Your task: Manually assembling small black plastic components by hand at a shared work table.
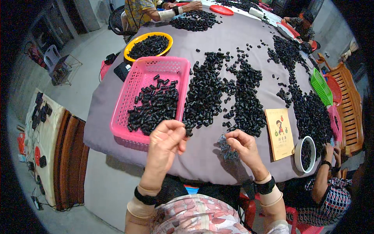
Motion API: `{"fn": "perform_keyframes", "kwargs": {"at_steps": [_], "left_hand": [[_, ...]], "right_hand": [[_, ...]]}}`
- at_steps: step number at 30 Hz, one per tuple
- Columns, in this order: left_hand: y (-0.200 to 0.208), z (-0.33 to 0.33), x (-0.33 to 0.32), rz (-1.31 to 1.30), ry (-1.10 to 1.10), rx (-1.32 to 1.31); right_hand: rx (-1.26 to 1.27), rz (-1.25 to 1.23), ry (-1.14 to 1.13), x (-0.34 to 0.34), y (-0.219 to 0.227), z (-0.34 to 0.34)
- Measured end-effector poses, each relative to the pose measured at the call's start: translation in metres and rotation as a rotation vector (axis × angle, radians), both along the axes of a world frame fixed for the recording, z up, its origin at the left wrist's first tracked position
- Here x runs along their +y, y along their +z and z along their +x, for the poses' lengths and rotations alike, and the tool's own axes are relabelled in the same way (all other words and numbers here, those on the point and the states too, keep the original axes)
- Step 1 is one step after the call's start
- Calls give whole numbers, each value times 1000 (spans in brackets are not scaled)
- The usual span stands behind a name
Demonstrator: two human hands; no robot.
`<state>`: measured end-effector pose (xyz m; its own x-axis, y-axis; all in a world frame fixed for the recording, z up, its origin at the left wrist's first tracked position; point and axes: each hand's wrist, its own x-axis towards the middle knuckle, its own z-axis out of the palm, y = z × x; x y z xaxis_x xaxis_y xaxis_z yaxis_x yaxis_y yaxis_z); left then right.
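My left hand (pixel 165 142) is raised by the near right corner of a pink plastic basket (pixel 118 117). Its fingers are closed on a small black plastic piece (pixel 188 133). Inside the basket lies a heap of small black tubular pieces (pixel 156 103). My right hand (pixel 244 147) is closed in a pinch beside a small pile of grey-blue bits (pixel 227 151) near the table's front edge. What its fingertips hold, if anything, is too small to make out. Beyond my hands, long heaps of the same black pieces (pixel 208 87) spread over the grey cloth.
A yellow booklet (pixel 279 134) and a white bowl (pixel 311 170) of black pieces stand to my right. At the back left is a yellow basin (pixel 171 45). A green basket (pixel 321 86) sits on the right edge. Other people work around the table; one person's hands (pixel 331 151) are at right.
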<state>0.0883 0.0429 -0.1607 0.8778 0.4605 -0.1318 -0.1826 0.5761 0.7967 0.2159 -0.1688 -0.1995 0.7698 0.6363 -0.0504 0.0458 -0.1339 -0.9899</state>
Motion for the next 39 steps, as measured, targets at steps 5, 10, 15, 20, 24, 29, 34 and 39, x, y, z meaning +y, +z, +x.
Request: {"fn": "perform_keyframes", "kwargs": {"at_steps": [5,10,15,20,24,29,34,39], "left_hand": [[11,6,29,-10,94,10],[5,12,52,51,104,107],[14,17,45,54,137,134],[14,13,21,83,-78,-19],[1,20,-10,16,-308,46],[-58,36,-31,-157,-412,78],[-80,41,-38,-227,-469,60],[-93,40,-38,-296,-456,20]], "right_hand": [[12,-3,-42,-5,-6,1],[27,-11,-52,-5,-5,1],[-6,-6,-60,-9,-2,10],[-24,-61,-113,-16,2,25],[-105,-127,-136,-11,1,41],[-240,-203,-140,6,1,65],[-625,-337,-55,32,0,86],[-962,-521,10,52,-16,97]]}}
